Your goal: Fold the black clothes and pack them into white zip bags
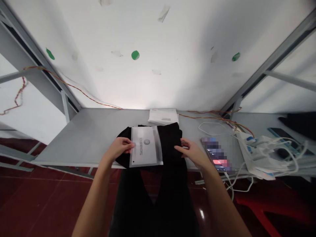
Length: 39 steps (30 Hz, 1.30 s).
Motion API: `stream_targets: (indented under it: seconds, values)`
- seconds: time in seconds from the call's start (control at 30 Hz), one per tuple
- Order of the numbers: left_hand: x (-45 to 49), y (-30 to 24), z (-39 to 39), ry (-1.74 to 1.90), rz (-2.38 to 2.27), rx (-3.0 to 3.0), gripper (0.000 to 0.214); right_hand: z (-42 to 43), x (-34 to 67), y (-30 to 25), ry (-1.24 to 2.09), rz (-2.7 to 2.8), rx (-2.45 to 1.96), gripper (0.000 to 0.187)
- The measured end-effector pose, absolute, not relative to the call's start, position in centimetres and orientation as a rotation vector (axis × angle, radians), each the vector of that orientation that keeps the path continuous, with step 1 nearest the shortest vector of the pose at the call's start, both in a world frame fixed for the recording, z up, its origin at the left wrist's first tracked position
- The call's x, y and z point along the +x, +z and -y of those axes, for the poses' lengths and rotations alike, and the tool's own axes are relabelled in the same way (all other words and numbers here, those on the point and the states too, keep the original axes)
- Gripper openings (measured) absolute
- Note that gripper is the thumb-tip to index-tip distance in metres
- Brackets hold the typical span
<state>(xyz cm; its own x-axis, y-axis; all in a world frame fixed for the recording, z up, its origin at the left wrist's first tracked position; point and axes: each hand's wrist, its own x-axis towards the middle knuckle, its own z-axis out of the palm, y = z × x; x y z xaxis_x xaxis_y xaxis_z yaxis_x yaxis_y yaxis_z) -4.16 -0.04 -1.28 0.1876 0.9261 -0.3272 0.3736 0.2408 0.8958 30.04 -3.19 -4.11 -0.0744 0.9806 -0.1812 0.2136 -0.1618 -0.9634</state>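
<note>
A folded black garment (pixel 170 138) lies at the front edge of a grey table (pixel 93 131). On top of it sits a clear plastic bag (pixel 146 146) with printed lettering. My left hand (pixel 121 147) pinches the bag's left edge, thumb on top. My right hand (pixel 191 150) rests on the garment's right side, fingers curled on the black cloth. More black cloth hangs below the table edge between my arms.
A stack of white bags (pixel 163 116) lies behind the garment. A phone (pixel 217 156) rests right of my right hand. White cables and a power strip (pixel 261 148) crowd the right end. Red-yellow wires (pixel 74 87) run along the wall.
</note>
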Motion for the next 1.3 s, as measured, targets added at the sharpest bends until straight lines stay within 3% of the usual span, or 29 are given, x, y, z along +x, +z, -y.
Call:
stream_targets:
  seconds: [0.1, 0.17, 0.27, 0.33, 0.4, 0.5, 0.63, 0.77, 0.83, 0.9, 1.0, 1.1, 1.17, 1.3]
  values:
    - [-6.3, -0.9, 0.0, 0.584, -1.474, 1.324, 0.039, 3.4, 32.4, -4.0, 1.223, 1.455, -1.612, 0.05]
    - [-6.7, -0.6, 0.8, 0.588, -1.538, 1.328, 0.043, 2.4, 32.5, -3.2, 0.919, 1.548, -1.747, 0.048]
    - [-5.7, -0.5, 3.3, 0.625, -1.52, 1.345, 0.068, -1.3, 29.7, -1.5, 0.56, 1.738, -1.628, 0.035]
    - [-4.6, -0.9, 5.3, 0.668, -1.428, 1.331, 0.09, -4.6, 26.5, -0.9, 0.705, 1.961, -1.421, 0.033]
    - [-4.0, -1.7, 6.8, 0.727, -1.37, 1.277, 0.097, -7.6, 23.4, -0.7, 0.881, 2.147, -1.324, 0.031]
    - [-4.8, -2.3, 7.4, 0.811, -1.375, 1.23, 0.091, -10.1, 20.8, -0.6, 1.001, 2.273, -1.227, 0.03]
    - [-7.5, 0.3, 4.0, 0.811, -1.412, 1.463, 0.072, -10.0, 21.9, 0.4, 1.194, 2.201, -1.106, 0.044]
    - [-5.9, 4.3, -5.9, 0.954, -1.589, 1.714, 0.061, -9.8, 25.6, 1.4, 1.479, 1.746, -1.06, 0.073]
    - [-2.5, 5.4, -11.3, 1.11, -1.688, 1.769, 0.054, -10.8, 27.4, 1.2, 1.447, 1.558, -1.098, 0.092]
    - [1.8, 5.7, -14.7, 1.241, -1.691, 1.891, 0.045, -12.3, 29.0, 0.7, 1.301, 1.46, -1.206, 0.098]
    - [7.3, 5.0, -14.0, 1.287, -1.496, 2.105, 0.037, -13.7, 31.3, 0.0, 0.868, 1.516, -1.436, 0.084]
    - [10.4, 3.2, -7.7, 1.078, -1.162, 2.26, 0.023, -10.8, 33.5, -0.9, 0.54, 1.649, -1.502, 0.052]
    - [11.3, 1.7, -2.9, 0.844, -1.163, 2.381, 0.022, -6.5, 34.3, -2.1, 0.632, 1.651, -1.502, 0.038]
    - [12.6, -1.1, 3.0, 0.438, -1.406, 2.589, 0.052, 2.0, 33.7, -5.4, 0.959, 1.458, -1.526, 0.041]
